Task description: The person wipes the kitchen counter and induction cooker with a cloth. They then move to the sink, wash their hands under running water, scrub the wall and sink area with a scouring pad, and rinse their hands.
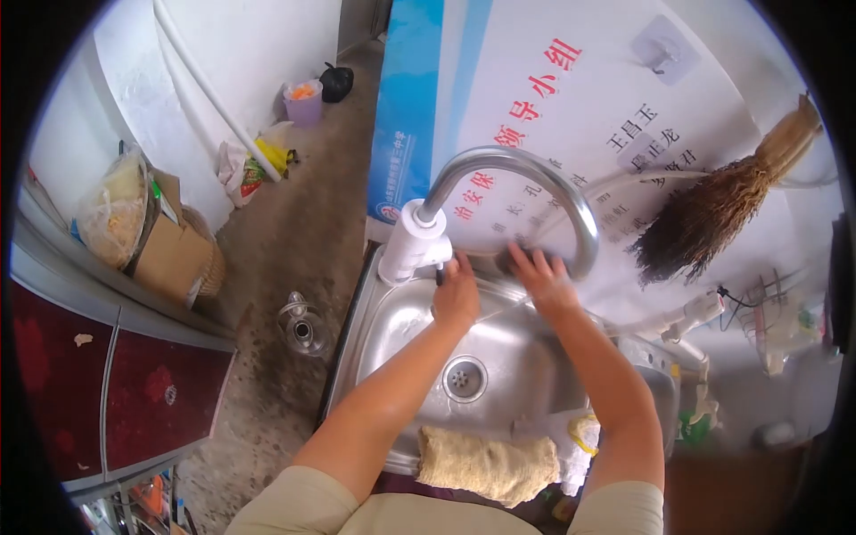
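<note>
Both my arms reach over a steel sink (526, 374) with a round drain near its middle. My left hand (456, 290) is at the sink's back rim, just below the white tap body (413, 241), its fingers curled; what they grip, if anything, is hidden. My right hand (542, 281) lies to the right, under the curved metal spout (584, 209), fingers spread over a dark object (506, 261) at the back edge that I cannot make out. A folded yellowish towel (486, 464) lies over the front rim.
A brush broom (727, 209) hangs against the printed board (508, 53) at the right. On the floor at the left are a clear bottle (302, 332), a purple bucket (303, 107) and a black bag (336, 83). A dark red cabinet (165, 392) stands left.
</note>
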A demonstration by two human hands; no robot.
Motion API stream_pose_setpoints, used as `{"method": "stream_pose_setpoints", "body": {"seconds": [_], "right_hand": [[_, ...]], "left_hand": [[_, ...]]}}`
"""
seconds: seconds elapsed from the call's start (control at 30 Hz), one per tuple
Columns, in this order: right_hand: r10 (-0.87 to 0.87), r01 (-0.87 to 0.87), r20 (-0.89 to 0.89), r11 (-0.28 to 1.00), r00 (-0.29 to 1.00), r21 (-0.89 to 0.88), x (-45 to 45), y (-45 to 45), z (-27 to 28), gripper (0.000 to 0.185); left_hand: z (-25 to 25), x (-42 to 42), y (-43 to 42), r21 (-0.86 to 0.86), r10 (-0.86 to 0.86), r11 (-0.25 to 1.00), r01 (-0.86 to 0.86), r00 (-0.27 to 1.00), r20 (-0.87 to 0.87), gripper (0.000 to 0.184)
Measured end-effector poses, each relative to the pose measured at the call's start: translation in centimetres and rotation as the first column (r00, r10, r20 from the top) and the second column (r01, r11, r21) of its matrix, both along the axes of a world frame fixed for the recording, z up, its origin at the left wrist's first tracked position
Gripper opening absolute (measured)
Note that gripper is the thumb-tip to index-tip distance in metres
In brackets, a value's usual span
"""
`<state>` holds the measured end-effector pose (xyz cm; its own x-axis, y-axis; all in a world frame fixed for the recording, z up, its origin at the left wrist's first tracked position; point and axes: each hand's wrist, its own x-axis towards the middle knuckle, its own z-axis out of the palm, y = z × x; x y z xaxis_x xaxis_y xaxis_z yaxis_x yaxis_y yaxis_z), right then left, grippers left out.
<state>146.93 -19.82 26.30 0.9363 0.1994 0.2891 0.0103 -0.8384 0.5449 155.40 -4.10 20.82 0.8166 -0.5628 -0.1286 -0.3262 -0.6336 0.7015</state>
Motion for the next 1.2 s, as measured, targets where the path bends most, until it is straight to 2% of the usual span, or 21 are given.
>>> {"method": "stream_pose_setpoints", "body": {"seconds": [0.1,0.17,0.27,0.3,0.33,0.4,0.43,0.47,0.53,0.6,0.67,0.73,0.83,0.93,0.97,1.0,1.13,1.17,1.2], "right_hand": [[-0.082,0.082,-0.002,0.997,0.997,0.006,1.3,1.1,-2.7,0.039],[-0.003,0.018,0.086,0.985,0.996,-0.174,3.3,4.3,-2.8,0.039],[0.018,-0.014,0.065,0.998,0.998,-0.058,3.9,3.8,-3.7,0.042],[0.084,-0.07,0.05,0.971,0.995,-0.228,2.6,2.6,-2.5,0.046],[0.01,0.002,0.059,0.982,0.998,-0.191,1.2,0.6,-1.9,0.046],[-0.115,0.079,-0.082,0.931,0.99,-0.356,-2.3,-1.7,1.7,0.047],[-0.078,0.079,0.01,0.97,0.997,-0.231,-4.0,-2.9,3.1,0.039],[-0.018,0.043,0.13,0.98,0.991,-0.193,-4.9,-3.2,4.6,0.029],[-0.02,0.05,0.231,0.991,0.973,-0.122,-5.2,-3.4,4.6,0.02],[-0.09,0.105,0.313,0.994,0.946,-0.031,-4.0,-1.7,3.0,0.02],[-0.164,0.081,0.38,0.971,0.91,0.224,-1.6,-0.5,0.0,0.032],[-0.145,0.034,0.399,0.961,0.905,0.274,0.0,0.3,-2.9,0.038],[-0.067,-0.012,0.264,0.957,0.962,0.288,2.1,1.0,-7.3,0.022],[-0.014,-0.011,0.186,0.991,0.982,0.131,2.3,2.7,-5.4,0.021],[-0.053,0.029,0.125,0.982,0.991,0.188,2.1,1.3,-6.2,0.022],[-0.091,0.074,0.063,0.968,0.994,0.241,2.0,-0.1,-7.0,0.023],[-0.112,0.112,0.001,0.993,0.994,0.033,-3.3,-2.5,-1.1,0.028],[-0.145,0.145,0.0,0.989,0.989,0.006,-4.1,-2.6,-0.5,0.03],[-0.101,0.1,-0.006,0.995,0.995,-0.016,-3.5,-2.6,-0.9,0.029]], "left_hand": [[0.5,0.4,0.3,-0.015,0.001,1.0,-0.002,1.0,-0.024,0.08],[0.3,0.2,-0.1,0.002,0.007,1.0,-0.007,1.0,-0.027,0.079],[0.5,0.2,0.0,0.019,0.005,1.0,-0.004,1.0,-0.029,0.078],[1.0,0.0,0.4,0.037,-0.013,0.999,0.012,0.999,0.029,0.075],[1.2,0.1,0.3,0.031,-0.013,0.999,0.012,0.999,0.034,0.075],[1.2,-0.1,0.5,0.029,-0.019,0.999,0.018,0.999,0.031,0.075],[-0.2,-0.1,0.1,-0.017,-0.001,1.0,0.002,0.997,0.076,0.077],[0.0,0.1,0.0,-0.013,0.007,1.0,-0.006,0.999,0.046,0.079],[0.2,0.1,-0.1,0.004,0.017,1.0,-0.017,1.0,-0.014,0.083],[0.5,-0.3,0.2,0.003,0.015,1.0,-0.015,0.999,-0.032,0.086],[0.8,-0.3,0.5,-0.015,0.011,1.0,-0.011,1.0,-0.026,0.089],[0.9,-0.5,0.8,-0.049,-0.003,0.999,0.002,1.0,-0.015,0.092],[0.5,-0.5,0.7,-0.073,0.053,0.996,-0.051,0.998,0.026,0.091],[0.5,-0.4,0.8,-0.085,0.053,0.995,-0.052,0.999,0.013,0.091],[-0.8,-0.5,0.6,-0.142,0.055,0.989,-0.046,0.996,0.064,0.091],[-0.3,-0.5,0.7,-0.111,0.035,0.993,-0.031,0.999,0.038,0.089],[1.1,-0.1,1.3,-0.032,-0.02,0.999,0.019,0.999,-0.032,0.086],[1.1,0.0,1.3,-0.027,-0.028,0.999,0.027,0.999,-0.04,0.086],[1.3,0.1,1.3,-0.032,-0.023,0.999,0.022,0.999,-0.034,0.086]]}}
